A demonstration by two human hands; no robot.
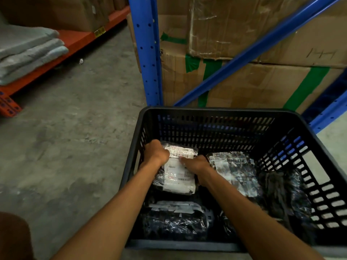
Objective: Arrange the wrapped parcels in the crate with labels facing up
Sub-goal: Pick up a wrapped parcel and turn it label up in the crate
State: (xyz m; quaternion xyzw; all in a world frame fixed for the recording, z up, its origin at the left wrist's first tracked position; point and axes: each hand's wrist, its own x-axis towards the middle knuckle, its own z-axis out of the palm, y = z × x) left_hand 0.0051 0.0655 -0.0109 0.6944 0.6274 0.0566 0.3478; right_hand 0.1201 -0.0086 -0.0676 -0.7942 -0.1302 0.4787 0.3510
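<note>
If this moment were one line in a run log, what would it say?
step: placing labelled parcel label-up | left hand: on it | right hand: on it | where: far-left of crate | other parcels: three visible

So we've got the crate [216, 112] on the floor [75, 147] in front of the rack [145, 53] full of boxes [244, 81]. Inside, the labelled parcel [178, 171] sits far-left, another parcel [234, 169] right beside it, a third parcel [176, 220] nearer us.
</note>
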